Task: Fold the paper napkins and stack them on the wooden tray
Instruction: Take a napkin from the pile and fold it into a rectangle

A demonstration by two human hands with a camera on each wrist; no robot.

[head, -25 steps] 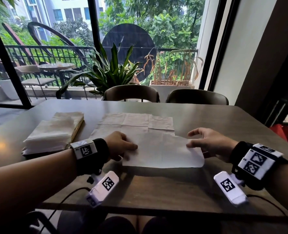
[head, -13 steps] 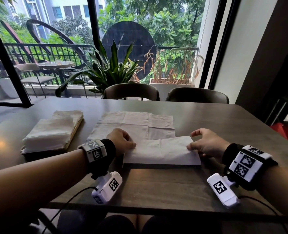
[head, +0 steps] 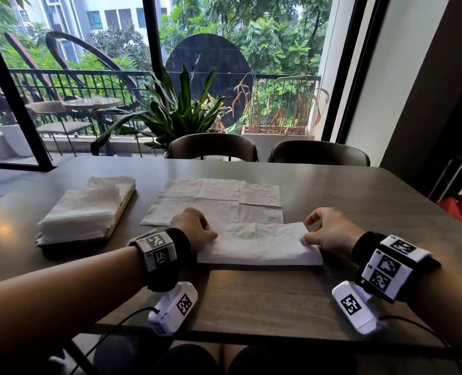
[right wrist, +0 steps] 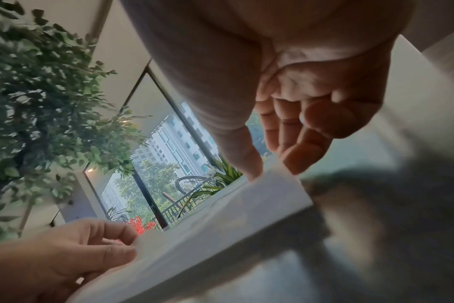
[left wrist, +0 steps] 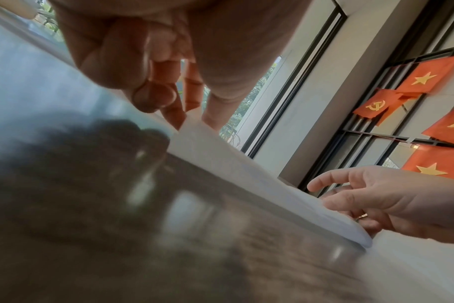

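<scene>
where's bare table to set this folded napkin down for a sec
Bare table lies right of the flat napkins, toward the chairs. Another strip runs between the folded napkin and the near edge. The left is crowded: the tray carries a napkin stack.

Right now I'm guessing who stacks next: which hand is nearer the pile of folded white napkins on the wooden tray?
Left. The left hand is just right of the pile of folded white napkins; the right hand is farther right.
</scene>
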